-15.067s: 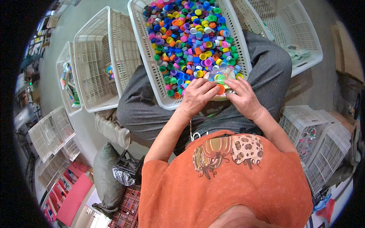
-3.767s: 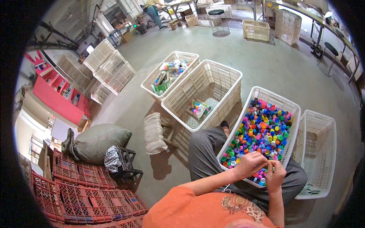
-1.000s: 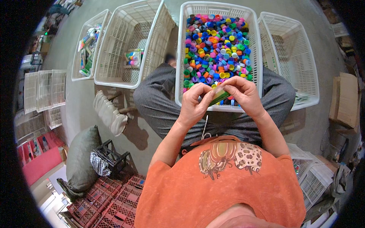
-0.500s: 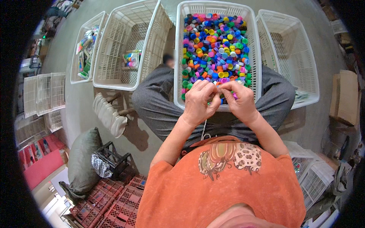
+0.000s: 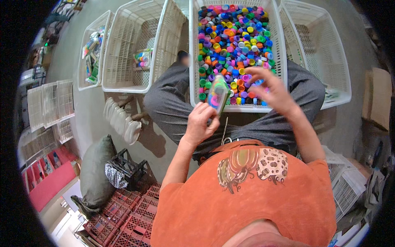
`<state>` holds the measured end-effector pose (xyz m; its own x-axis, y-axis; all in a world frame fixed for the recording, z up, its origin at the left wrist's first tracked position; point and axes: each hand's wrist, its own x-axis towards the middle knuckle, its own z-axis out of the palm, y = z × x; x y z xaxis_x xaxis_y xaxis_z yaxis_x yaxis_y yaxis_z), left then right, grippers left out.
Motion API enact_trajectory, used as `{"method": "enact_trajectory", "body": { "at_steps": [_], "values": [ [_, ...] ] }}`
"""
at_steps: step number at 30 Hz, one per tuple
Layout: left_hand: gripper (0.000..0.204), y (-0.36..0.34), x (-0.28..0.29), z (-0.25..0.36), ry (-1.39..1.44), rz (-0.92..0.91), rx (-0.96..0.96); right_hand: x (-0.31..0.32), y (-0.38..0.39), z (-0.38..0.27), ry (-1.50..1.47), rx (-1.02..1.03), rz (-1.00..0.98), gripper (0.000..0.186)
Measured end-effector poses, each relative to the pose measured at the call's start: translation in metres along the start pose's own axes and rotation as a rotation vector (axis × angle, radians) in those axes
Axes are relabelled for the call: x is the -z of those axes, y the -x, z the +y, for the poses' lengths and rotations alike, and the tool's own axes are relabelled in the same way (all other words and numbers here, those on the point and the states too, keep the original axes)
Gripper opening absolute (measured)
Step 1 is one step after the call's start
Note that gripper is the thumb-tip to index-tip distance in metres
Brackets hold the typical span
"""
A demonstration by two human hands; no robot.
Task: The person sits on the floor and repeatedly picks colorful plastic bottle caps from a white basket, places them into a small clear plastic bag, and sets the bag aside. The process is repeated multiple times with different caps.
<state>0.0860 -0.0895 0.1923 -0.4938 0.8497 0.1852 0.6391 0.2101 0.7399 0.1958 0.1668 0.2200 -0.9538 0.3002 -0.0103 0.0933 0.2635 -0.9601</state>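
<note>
My left hand (image 5: 200, 125) grips the lower end of a small clear plastic packet (image 5: 219, 94) with a green edge and pink, blue and other coloured pieces inside. The packet is tilted upward over the near left part of a white plastic crate (image 5: 194, 61). Small bottle caps (image 5: 230, 45) of many colours fill this crate, which stands between my legs. Over its near right part, my right hand (image 5: 269, 91) hovers above the caps, slightly blurred, thumb and fingers apart with nothing visible between them.
To the left, a white crate (image 5: 108, 66) holds a few colourful packets (image 5: 144, 59); a narrower crate (image 5: 82, 61) beyond it holds more. Another white crate (image 5: 345, 78) stands at right, near a cardboard box (image 5: 376, 99). Red crates (image 5: 113, 214) and a stuffed sack (image 5: 96, 168) lie lower left.
Both hands were together at the crate's near edge. Now they are apart: the left has drawn back toward me with the packet clearly in view, and the right has moved rightward over the caps.
</note>
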Motion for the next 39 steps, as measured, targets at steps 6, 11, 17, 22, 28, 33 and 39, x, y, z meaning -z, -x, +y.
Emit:
{"method": "enact_trajectory", "body": {
  "at_steps": [6, 11, 17, 22, 28, 33, 39],
  "values": [
    [0.017, -0.021, 0.005, 0.016, -0.112, -0.063, -0.135, -0.048, 0.001, 0.019, -0.095, 0.024, -0.213, 0.034],
    [0.018, -0.023, 0.007, 0.013, -0.118, -0.073, -0.120, -0.037, 0.011, 0.015, -0.305, -0.151, -0.212, 0.005],
    [0.019, -0.026, 0.008, 0.020, -0.051, -0.114, -0.164, 0.007, 0.019, 0.015, -0.390, -0.281, -0.075, 0.006],
    [0.017, -0.016, 0.014, 0.014, -0.021, -0.134, -0.178, 0.019, 0.021, 0.004, -0.411, -0.381, 0.005, 0.008],
    [0.038, -0.013, 0.026, 0.007, 0.004, 0.060, -0.114, 0.034, 0.028, 0.007, -0.233, -0.258, 0.043, 0.008],
    [0.079, -0.029, -0.010, 0.026, 0.041, 0.087, -0.006, -0.022, 0.008, -0.032, -0.207, -0.172, 0.039, 0.006],
    [0.031, -0.039, 0.007, 0.005, 0.104, 0.197, 0.046, -0.033, -0.012, -0.030, -0.554, -0.218, 0.065, 0.012]
  ]
}}
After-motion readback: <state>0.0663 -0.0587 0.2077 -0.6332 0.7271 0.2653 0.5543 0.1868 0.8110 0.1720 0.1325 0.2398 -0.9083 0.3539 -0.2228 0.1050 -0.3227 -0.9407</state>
